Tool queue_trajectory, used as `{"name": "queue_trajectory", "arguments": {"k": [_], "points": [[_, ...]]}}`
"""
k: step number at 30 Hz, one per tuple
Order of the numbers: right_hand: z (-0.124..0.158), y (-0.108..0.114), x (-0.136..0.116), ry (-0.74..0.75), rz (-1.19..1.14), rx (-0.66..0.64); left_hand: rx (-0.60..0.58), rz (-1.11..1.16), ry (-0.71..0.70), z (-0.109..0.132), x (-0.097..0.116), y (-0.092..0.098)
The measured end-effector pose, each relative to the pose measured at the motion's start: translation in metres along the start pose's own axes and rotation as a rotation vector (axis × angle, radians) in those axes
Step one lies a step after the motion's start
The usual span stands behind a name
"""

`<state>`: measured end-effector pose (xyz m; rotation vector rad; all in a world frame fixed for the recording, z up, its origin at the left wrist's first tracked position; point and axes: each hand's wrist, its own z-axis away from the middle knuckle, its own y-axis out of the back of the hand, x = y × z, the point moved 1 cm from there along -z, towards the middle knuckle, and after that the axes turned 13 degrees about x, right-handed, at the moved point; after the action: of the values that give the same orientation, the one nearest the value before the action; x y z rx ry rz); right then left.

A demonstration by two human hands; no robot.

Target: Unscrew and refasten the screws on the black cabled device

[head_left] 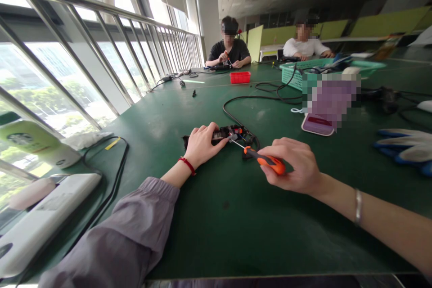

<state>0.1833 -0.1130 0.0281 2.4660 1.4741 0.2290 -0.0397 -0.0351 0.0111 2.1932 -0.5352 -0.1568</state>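
Observation:
A small black electronic device (225,133) with exposed parts and a black cable lies on the green table (216,216). My left hand (201,145) rests on its left end, fingers curled over it, holding it down. My right hand (292,165) is wrapped round an orange-and-black screwdriver (263,159). The screwdriver's thin metal shaft points left and up, and its tip touches the device's top near my left fingertips.
A phone (317,124) lies right of the device, blue-white gloves (407,148) at the far right. A red box (240,77) and a green basket (297,74) stand further back. Two people sit at the far end. White devices (40,220) and cables line the left edge by the railing.

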Motion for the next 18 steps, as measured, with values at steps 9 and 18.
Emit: {"name": "queue_trajectory", "arguments": {"k": [9,18], "points": [[0.0010,-0.0014,0.0001,0.023,-0.018,-0.003,-0.004,0.020,0.011,0.0004,0.0000,-0.0007],[0.0003,-0.0013,0.0003,-0.011,-0.046,0.041,-0.003,0.030,0.021,0.0003,0.0007,-0.0012]]}}
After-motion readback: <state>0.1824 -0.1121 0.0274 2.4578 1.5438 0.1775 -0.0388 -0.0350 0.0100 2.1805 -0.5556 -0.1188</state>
